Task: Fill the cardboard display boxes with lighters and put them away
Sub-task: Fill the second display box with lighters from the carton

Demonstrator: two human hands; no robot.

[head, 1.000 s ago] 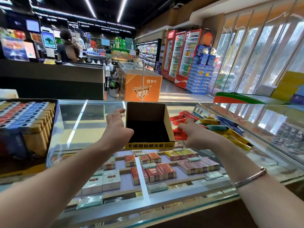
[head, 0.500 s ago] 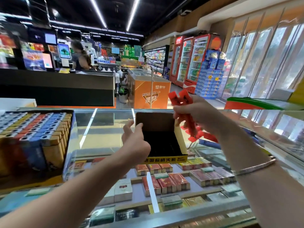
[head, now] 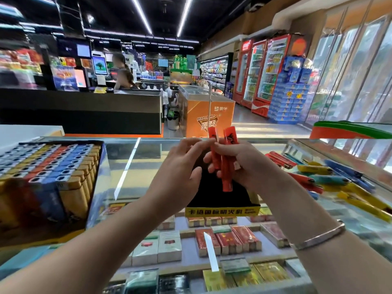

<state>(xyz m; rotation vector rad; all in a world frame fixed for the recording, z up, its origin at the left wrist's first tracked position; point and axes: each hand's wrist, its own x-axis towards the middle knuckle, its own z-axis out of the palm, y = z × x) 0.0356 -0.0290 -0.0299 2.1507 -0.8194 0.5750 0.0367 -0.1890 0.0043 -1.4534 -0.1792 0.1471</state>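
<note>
An open cardboard display box (head: 222, 211) with a black inside and a yellow front strip sits on the glass counter (head: 135, 166), and I see no lighters in it. My right hand (head: 239, 162) grips a bunch of red lighters (head: 224, 164) upright above the box. My left hand (head: 180, 166) is raised beside them, its fingertips touching the top of the bunch. At the left stands a full display box (head: 48, 172) packed with grey, yellow, red and blue lighters. Loose lighters (head: 331, 177) in red, yellow, blue and teal lie on the counter at the right.
Cigarette packs (head: 224, 238) fill the shelf under the glass. Beyond the counter are a black checkout desk (head: 84, 111) with people behind it, an orange freezer (head: 210, 115) and drink fridges (head: 263, 75). A red and green object (head: 347, 130) sits at the far right.
My right hand took red lighters from the pile at the right and brought them over the empty box. My left hand left the box's side and rose to meet the bunch.
</note>
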